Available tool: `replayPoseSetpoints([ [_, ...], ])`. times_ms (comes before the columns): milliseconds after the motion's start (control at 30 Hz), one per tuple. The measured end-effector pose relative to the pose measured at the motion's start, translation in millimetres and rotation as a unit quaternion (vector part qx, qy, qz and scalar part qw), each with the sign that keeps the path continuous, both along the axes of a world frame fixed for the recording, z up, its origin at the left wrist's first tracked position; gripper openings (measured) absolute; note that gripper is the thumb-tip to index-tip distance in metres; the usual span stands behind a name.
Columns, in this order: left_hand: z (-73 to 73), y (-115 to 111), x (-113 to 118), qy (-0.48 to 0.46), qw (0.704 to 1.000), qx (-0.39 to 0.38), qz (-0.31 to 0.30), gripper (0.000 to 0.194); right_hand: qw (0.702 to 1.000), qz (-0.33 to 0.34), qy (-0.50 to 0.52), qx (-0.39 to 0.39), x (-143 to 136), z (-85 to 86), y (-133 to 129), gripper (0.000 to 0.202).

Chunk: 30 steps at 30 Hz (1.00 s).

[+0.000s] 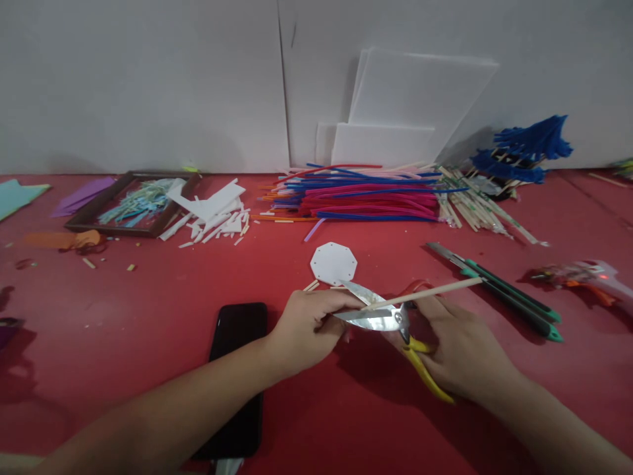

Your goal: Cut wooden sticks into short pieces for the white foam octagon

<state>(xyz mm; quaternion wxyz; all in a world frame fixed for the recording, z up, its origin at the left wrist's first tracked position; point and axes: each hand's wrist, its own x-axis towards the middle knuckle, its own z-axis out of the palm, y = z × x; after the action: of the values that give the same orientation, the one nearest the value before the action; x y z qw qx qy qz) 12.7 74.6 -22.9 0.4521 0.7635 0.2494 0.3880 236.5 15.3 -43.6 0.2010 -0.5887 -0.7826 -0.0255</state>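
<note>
My right hand (457,336) is closed round the yellow handles of a pair of scissors (378,319), whose blades are spread and point left. Between the blades lies a thin wooden stick (435,289), slanting up to the right. My left hand (309,326) pinches the stick at its left end; the fingertips are partly hidden by the blades. Just beyond the scissors sits a white octagonal piece (333,262) with small holes near its rim. A few short cut sticks (311,285) lie beside it.
A black phone (240,382) lies under my left forearm. To the right are a green-and-black box cutter (499,293) and a glue gun (588,274). Pipe cleaners (370,196), bundled sticks (479,204), white scraps (215,211) and a brown frame (119,231) line the back.
</note>
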Motion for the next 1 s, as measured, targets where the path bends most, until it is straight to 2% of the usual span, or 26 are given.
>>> replayPoseSetpoints([
  [233,0.2,0,0,0.019,1.0,0.0,-0.002,0.036,1.0,0.0,0.006,-0.017,-4,3.1,0,0.022],
  [400,0.3,2,-1,0.041,0.999,0.025,-0.008,0.035,0.996,-0.02,0.037,-0.073,-6,5.9,0,0.028],
  [533,-0.5,2,-2,0.037,0.998,0.051,-0.003,0.034,0.995,-0.026,0.048,-0.084,-7,7.4,0,0.029],
  [800,1.7,1,-3,0.018,0.992,0.126,0.0,0.033,0.997,0.0,0.038,-0.061,3,-0.3,-3,0.018],
  [1000,2.4,2,-4,0.013,0.988,0.155,-0.007,0.026,1.0,0.013,0.016,0.01,4,-4.5,-4,0.01],
])
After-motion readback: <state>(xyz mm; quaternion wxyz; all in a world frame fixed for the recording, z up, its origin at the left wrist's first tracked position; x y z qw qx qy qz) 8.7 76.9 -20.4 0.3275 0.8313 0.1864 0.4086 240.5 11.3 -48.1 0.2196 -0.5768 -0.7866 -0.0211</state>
